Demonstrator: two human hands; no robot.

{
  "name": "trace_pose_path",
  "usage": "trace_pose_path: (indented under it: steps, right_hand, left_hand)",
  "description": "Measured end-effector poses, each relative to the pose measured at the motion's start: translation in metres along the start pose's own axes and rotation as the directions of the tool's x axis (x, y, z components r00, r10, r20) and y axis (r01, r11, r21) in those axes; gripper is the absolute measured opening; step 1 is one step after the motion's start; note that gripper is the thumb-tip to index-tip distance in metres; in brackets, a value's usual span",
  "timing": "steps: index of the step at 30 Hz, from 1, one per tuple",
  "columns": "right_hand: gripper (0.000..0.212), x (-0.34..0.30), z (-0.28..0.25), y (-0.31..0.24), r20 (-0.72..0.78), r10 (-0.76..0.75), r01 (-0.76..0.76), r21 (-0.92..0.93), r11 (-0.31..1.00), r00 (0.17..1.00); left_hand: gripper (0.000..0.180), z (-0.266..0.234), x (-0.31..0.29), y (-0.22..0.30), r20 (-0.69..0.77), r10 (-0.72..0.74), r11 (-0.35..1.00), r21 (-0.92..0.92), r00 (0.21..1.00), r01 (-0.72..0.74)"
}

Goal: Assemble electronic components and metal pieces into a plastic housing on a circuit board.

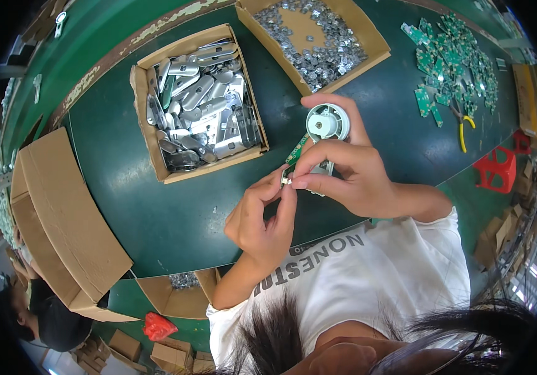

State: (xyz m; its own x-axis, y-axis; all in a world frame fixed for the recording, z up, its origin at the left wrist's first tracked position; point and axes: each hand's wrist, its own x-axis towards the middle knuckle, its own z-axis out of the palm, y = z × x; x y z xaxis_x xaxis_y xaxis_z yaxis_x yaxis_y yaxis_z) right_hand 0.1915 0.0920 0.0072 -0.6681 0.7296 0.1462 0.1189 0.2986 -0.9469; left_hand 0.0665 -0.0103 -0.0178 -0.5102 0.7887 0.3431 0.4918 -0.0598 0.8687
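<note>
My right hand (356, 172) holds a pale mint plastic housing (324, 125) with a round, cup-like end, its lower part mostly hidden by my fingers. That hand's thumb and forefinger are also closed at a small white connector (287, 181). My left hand (262, 219) pinches the near end of a narrow green circuit board (296, 151), where the connector sits. Between the two hands, the board slants up toward the housing. Whether the connector is fully seated in the board cannot be made out.
On the green table (193, 215) stand a carton of shiny metal plates (199, 94) and a shallow carton of small metal pieces (349, 44). Green circuit boards (462, 62) lie piled at right, beside yellow-handled pliers (465, 132). A cardboard box (71, 212) flanks the left edge; another person (55, 312) is beyond.
</note>
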Motion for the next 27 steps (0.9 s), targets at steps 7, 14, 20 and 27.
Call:
trace_pose_path:
  steps: [7, 14, 20, 27]
  right_hand:
    - [0.012, -0.0034, 0.0056, -0.0003, -0.022, 0.084, -0.081, 0.120, 0.989, 0.996]
    - [0.012, -0.0044, 0.0061, 0.0015, -0.054, 0.017, -0.013, 0.087, 0.996, 0.998]
    - [0.012, 0.0003, 0.0033, 0.0040, -0.033, -0.121, 0.123, 0.083, 0.989, 0.992]
    - [0.012, 0.0020, 0.0011, 0.0020, -0.005, -0.098, 0.098, 0.043, 0.994, 0.995]
  left_hand:
    - [0.022, -0.0012, 0.0030, 0.0009, -0.006, 0.195, 0.958, 0.218, 0.981, -0.189]
    - [0.023, -0.0014, 0.0009, 0.0009, 0.005, 0.200, 0.960, 0.198, 0.980, -0.197]
    - [0.022, -0.0057, 0.0016, 0.0069, 0.075, 0.037, 0.993, 0.110, 0.996, -0.045]
    - [0.020, -0.0070, 0.0022, 0.0061, 0.055, 0.218, 0.951, 0.214, 0.974, -0.224]
